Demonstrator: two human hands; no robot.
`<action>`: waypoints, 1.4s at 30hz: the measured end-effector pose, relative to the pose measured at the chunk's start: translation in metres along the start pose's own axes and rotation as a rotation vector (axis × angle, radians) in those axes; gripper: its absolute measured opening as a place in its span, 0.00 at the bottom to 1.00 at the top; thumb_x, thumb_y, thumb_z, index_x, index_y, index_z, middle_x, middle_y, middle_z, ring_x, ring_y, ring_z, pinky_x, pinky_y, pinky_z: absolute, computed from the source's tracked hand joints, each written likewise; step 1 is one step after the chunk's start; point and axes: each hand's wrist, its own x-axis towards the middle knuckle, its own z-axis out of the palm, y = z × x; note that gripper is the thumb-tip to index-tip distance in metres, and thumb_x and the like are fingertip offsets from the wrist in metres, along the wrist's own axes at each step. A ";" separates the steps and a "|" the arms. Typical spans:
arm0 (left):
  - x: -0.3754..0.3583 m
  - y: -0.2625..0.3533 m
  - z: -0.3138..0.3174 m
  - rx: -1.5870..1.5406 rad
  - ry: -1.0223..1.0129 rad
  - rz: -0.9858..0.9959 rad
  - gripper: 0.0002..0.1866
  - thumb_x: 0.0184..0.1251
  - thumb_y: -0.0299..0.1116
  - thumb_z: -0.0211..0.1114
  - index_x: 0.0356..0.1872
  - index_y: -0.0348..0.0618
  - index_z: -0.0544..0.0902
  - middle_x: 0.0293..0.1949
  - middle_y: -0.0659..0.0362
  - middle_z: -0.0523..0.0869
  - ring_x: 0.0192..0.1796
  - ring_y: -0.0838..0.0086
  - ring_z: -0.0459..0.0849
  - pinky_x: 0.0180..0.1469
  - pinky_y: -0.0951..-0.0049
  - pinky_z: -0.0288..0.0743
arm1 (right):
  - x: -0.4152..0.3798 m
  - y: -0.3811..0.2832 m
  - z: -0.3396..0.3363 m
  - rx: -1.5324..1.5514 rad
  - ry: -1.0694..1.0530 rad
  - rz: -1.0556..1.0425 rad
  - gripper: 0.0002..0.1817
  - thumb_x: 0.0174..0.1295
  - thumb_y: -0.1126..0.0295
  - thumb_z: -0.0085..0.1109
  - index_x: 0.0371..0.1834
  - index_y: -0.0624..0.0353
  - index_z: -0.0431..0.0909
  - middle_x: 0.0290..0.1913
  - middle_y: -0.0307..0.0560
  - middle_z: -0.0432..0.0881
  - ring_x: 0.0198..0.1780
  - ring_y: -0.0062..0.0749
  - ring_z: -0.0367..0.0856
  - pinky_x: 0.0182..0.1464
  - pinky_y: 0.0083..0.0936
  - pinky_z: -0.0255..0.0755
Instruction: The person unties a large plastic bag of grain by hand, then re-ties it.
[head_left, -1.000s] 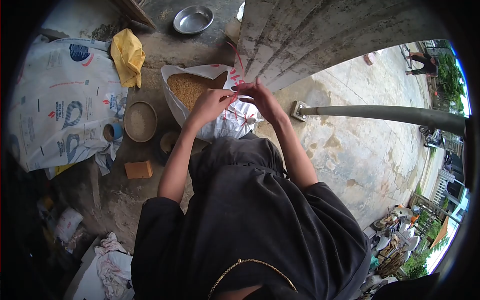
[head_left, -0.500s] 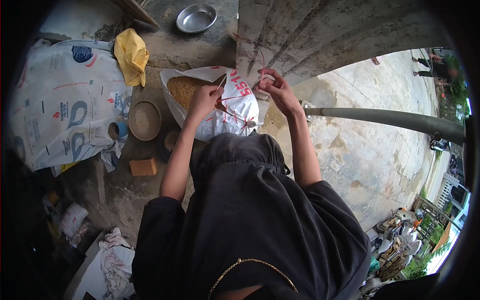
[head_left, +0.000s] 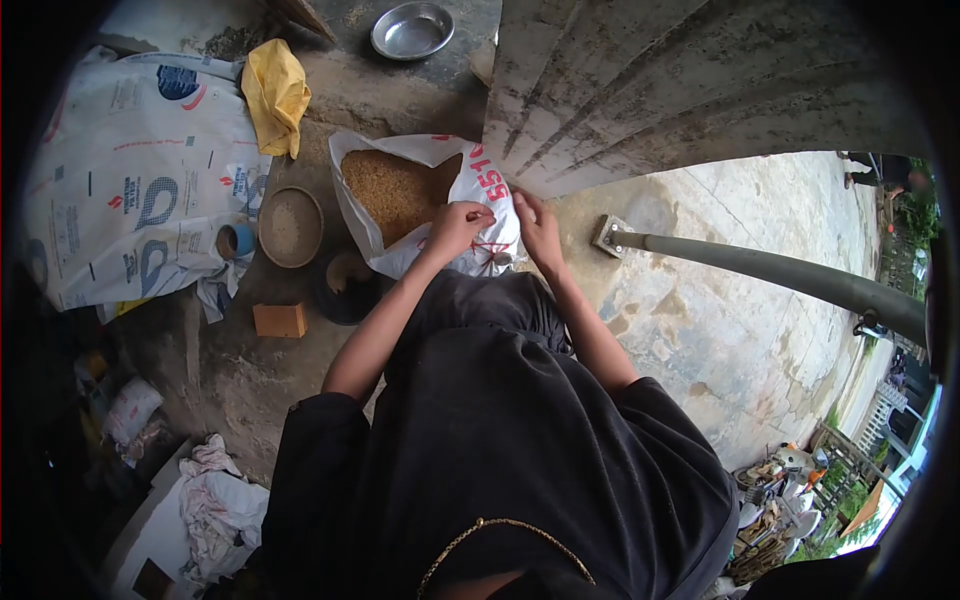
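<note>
A white sack (head_left: 410, 147) with red print lies tilted in front of me, its mouth open on golden-brown grain (head_left: 392, 190). My left hand (head_left: 460, 230) is over the near side of the sack's mouth, fingers curled in a pinch; what they hold is too small to make out. Along the sack's right edge, my right hand (head_left: 540, 235) has its fingers stretched out against the plastic. Thin red string (head_left: 508, 246) shows on the sack's lower part, near a gathered, tied-looking corner (head_left: 494, 262).
Left of the sack are a round shallow basket (head_left: 290, 228), a dark round container (head_left: 345, 285), an orange-brown block (head_left: 280, 320), a large printed white sheet (head_left: 120, 180) and a yellow bag (head_left: 275, 95). A metal bowl (head_left: 412, 30) sits beyond. A metal post (head_left: 770, 270) stands right.
Both hands have come down and closer together onto the sack. The red string raised by my right hand no longer shows there. More of the grain is visible.
</note>
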 end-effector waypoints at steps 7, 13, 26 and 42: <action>0.012 -0.023 0.011 0.185 -0.208 -0.146 0.17 0.59 0.44 0.70 0.37 0.38 0.86 0.28 0.50 0.87 0.31 0.69 0.87 0.34 0.69 0.75 | 0.014 0.033 0.030 0.195 -0.351 0.205 0.18 0.69 0.61 0.52 0.39 0.69 0.79 0.30 0.53 0.86 0.35 0.37 0.87 0.37 0.30 0.75; 0.050 -0.059 -0.006 0.475 0.633 -0.038 0.22 0.50 0.47 0.75 0.27 0.35 0.82 0.28 0.50 0.86 0.33 0.58 0.86 0.37 0.62 0.77 | 0.042 0.029 0.038 0.222 -0.266 0.379 0.15 0.71 0.64 0.50 0.44 0.68 0.75 0.28 0.53 0.83 0.27 0.37 0.84 0.29 0.30 0.77; 0.056 -0.067 -0.033 -0.467 0.417 -0.310 0.24 0.58 0.38 0.71 0.51 0.35 0.74 0.39 0.52 0.84 0.38 0.68 0.85 0.35 0.71 0.80 | 0.062 0.012 0.064 -0.537 -0.442 0.007 0.12 0.61 0.59 0.55 0.43 0.50 0.79 0.37 0.53 0.85 0.43 0.52 0.83 0.46 0.46 0.75; 0.072 -0.072 -0.033 0.117 0.354 -0.054 0.12 0.57 0.35 0.70 0.29 0.33 0.83 0.23 0.52 0.84 0.24 0.69 0.82 0.30 0.69 0.71 | 0.107 0.007 0.075 -0.531 -0.732 -0.059 0.11 0.60 0.57 0.57 0.41 0.45 0.80 0.33 0.46 0.85 0.38 0.41 0.85 0.41 0.37 0.76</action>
